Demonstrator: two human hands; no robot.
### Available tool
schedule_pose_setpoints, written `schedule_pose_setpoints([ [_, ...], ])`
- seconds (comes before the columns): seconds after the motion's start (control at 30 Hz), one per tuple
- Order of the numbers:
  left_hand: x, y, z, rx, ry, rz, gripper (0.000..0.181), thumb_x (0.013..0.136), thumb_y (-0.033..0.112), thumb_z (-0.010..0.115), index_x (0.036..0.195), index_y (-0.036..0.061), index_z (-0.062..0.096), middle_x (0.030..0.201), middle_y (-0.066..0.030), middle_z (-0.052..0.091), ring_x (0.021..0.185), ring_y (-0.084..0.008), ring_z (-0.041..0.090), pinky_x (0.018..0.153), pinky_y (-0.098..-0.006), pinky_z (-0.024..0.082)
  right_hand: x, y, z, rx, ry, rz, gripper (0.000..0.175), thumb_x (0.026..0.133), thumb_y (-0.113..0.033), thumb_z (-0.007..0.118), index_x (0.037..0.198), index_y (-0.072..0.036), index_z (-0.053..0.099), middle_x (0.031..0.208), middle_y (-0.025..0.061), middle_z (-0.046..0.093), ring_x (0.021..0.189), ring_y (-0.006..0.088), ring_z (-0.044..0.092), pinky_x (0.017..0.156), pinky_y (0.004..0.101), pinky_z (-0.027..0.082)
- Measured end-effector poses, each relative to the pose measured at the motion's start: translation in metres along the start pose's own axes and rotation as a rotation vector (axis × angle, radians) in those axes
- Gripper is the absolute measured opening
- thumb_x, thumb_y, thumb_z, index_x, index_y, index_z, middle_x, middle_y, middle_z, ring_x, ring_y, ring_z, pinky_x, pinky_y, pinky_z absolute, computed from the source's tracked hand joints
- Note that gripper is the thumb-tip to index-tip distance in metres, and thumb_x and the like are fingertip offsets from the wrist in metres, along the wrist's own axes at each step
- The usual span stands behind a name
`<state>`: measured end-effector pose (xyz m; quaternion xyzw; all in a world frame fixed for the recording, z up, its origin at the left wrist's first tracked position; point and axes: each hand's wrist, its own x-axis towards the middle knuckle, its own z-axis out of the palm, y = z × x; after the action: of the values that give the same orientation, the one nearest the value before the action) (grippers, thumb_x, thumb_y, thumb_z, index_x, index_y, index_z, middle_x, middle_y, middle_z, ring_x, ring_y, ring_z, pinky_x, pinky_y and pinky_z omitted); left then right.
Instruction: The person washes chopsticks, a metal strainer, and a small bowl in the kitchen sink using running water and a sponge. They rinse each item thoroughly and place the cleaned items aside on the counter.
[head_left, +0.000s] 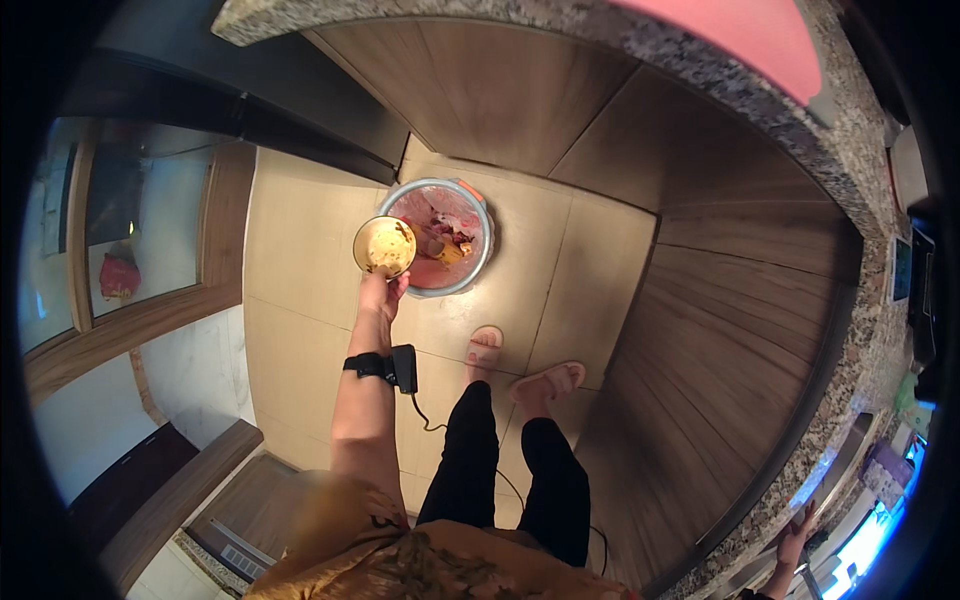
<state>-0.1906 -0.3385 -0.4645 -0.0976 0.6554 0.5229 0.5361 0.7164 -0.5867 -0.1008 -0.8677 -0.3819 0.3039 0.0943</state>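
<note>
My left hand (386, 295) holds a round bowl (384, 246) by its near rim, thumb over the edge. Pale residue and dark bits coat the bowl's inside. It overlaps the left rim of a round grey waste bin (489, 251) on the floor. Inside the lined bin lie a yellow-and-red wrapper (442, 250) and dark reddish scraps. A black strapped device (403, 369) with a cable sits on my left forearm. Far off at the lower right, my right hand (793, 536) is by the sink edge near the faucet, fingers spread; it appears to hold nothing.
Wood-look cabinets (517, 97) under a granite countertop (862, 180) curve around the top and right. A pink item (757, 37) lies on the counter. My slippered feet (484, 349) stand on floor tiles below the bin. A cable hangs beside my legs. Glass-paneled wooden doors (221, 217) stand left.
</note>
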Motion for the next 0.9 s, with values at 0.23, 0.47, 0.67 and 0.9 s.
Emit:
schedule_pose_setpoints([
  [0.23, -0.081, 0.054, 0.002, 0.213, -0.113, 0.064, 0.031, 0.086, 0.011, 0.052, 0.114, -0.0015, 0.051, 0.104, -0.0141, 0.062, 0.083, -0.0231, 0.064, 0.073, -0.0313, 0.056, -0.018, -0.045, 0.029, -0.038, -0.079, -0.063, 0.072, 0.082, 0.003, 0.048, 0.147, -0.01, 0.02, 0.149, 0.0148, 0.027, 0.103, 0.0198, 0.057, 0.082, 0.0267, 0.047],
  [0.47, -0.144, 0.096, 0.022, 0.495, 0.082, 0.419, 0.023, 0.085, 0.009, 0.05, 0.104, -0.0033, 0.055, 0.081, -0.0093, 0.061, 0.06, -0.0163, 0.058, 0.05, -0.0262, 0.049, -0.051, -0.088, 0.047, -0.111, 0.043, -0.074, 0.071, 0.076, -0.004, 0.062, 0.14, -0.01, 0.033, 0.135, 0.0176, 0.041, 0.113, 0.0296, 0.05, 0.096, 0.0365, 0.042],
  [0.67, -0.214, 0.161, 0.067, 0.081, -0.163, 0.003, 0.022, 0.089, 0.006, 0.043, 0.106, -0.0044, 0.053, 0.081, -0.0128, 0.06, 0.073, -0.0217, 0.061, 0.061, -0.0266, 0.056, -0.087, -0.1, 0.035, 0.115, 0.007, 0.09, 0.066, 0.076, -0.005, 0.064, 0.138, -0.01, 0.038, 0.136, 0.0173, 0.039, 0.117, 0.0314, 0.049, 0.094, 0.0364, 0.044],
  [0.9, -0.404, 0.133, 0.233, 0.333, -0.743, -0.153, 0.023, 0.081, 0.006, 0.06, 0.103, 0.002, 0.055, 0.086, -0.0088, 0.063, 0.071, -0.0201, 0.063, 0.062, -0.0269, 0.056, -0.035, -0.083, 0.049, 0.114, -0.098, -0.307, 0.054, 0.076, -0.007, 0.063, 0.129, -0.013, 0.05, 0.134, 0.0148, 0.045, 0.122, 0.0322, 0.043, 0.104, 0.0376, 0.035],
])
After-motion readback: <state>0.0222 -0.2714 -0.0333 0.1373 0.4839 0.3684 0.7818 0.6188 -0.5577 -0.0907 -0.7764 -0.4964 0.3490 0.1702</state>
